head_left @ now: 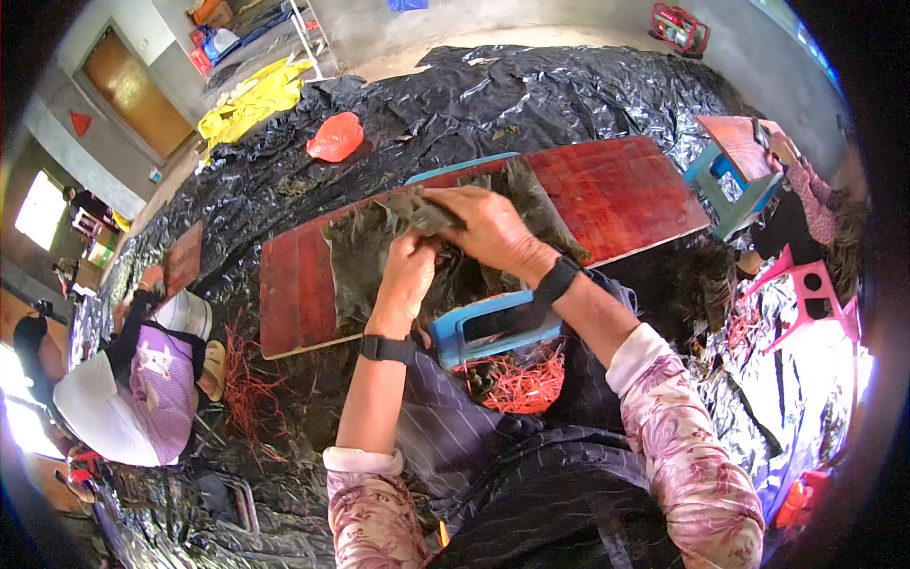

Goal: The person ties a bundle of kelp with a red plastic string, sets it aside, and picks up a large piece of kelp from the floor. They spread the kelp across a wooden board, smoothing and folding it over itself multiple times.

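Both my hands meet over a long reddish-brown board (616,201) laid across a blue plastic stool (502,334). My left hand (408,275) is closed on the near end of a small folded bundle of grey-brown, leaf-like material (417,209). Wrapped over the same bundle from the right is my right hand (488,228), its fingertips partly hidden. Beneath my hands, dark brown flat sheets (355,270) with ragged, fibrous edges cover the board's middle. What the material is exactly I cannot make out.
Red strings (521,379) lie close to my lap, with another tangle (254,379) on the left. Black plastic sheeting (531,104) covers the floor. Other people sit at boards on the left (156,370) and right (810,199). A pink stool (806,294) stands at right.
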The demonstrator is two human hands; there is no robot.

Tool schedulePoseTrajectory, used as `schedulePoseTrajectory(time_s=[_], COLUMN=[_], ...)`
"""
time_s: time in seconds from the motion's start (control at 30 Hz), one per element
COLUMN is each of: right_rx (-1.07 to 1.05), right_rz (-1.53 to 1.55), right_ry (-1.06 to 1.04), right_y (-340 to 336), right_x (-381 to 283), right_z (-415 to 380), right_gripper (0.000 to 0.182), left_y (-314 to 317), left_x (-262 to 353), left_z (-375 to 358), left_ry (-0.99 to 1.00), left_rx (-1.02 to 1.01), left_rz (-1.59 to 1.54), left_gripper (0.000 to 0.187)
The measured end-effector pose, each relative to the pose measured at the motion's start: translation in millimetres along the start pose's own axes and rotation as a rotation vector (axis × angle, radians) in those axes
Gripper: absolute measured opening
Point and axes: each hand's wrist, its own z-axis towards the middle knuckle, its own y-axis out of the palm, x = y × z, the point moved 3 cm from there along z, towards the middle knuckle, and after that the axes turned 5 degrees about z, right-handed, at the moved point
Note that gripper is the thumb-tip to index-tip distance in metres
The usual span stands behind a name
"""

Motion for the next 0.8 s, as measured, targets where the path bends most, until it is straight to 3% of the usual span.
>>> schedulePoseTrajectory(time_s=[0.1,0.17,0.23,0.27,0.4,0.5,0.57,0.6,0.63,0.8], right_rx=[0.018,0.143,0.352,0.417,0.584,0.627,0.650,0.701,0.752,0.919], right_rz=[0.235,0.315,0.329,0.373,0.539,0.582,0.626,0.662,0.699,0.648], right_ry=[0.109,0.229,0.195,0.239,0.396,0.388,0.378,0.390,0.400,0.424], right_y=[-22,-43,-72,-86,-126,-139,-145,-148,-150,-178], right_x=[21,39,63,73,87,93,98,103,108,117], right_z=[-6,-11,-18,-21,-33,-36,-39,-41,-42,-45], right_gripper=[0.035,0.038,0.039,0.039,0.029,0.027,0.026,0.025,0.025,0.025], left_y=[15,17,4,1,6,14,27,36,45,84], left_x=[11,20,7,5,8,9,22,28,27,18], left_z=[1,-2,5,4,0,-2,-9,-9,-6,2], left_ry=[0.087,0.095,0.149,0.218,0.181,0.291,0.542,0.616,0.587,0.581], left_rx=[-0.062,-0.021,0.206,0.250,0.237,0.302,0.359,0.308,0.200,0.180], left_rz=[-0.201,-0.213,0.189,0.168,0.093,0.272,0.708,0.764,0.843,1.140], left_gripper=[0.026,0.027,0.030,0.028,0.023,0.021,0.021,0.021,0.023,0.031])
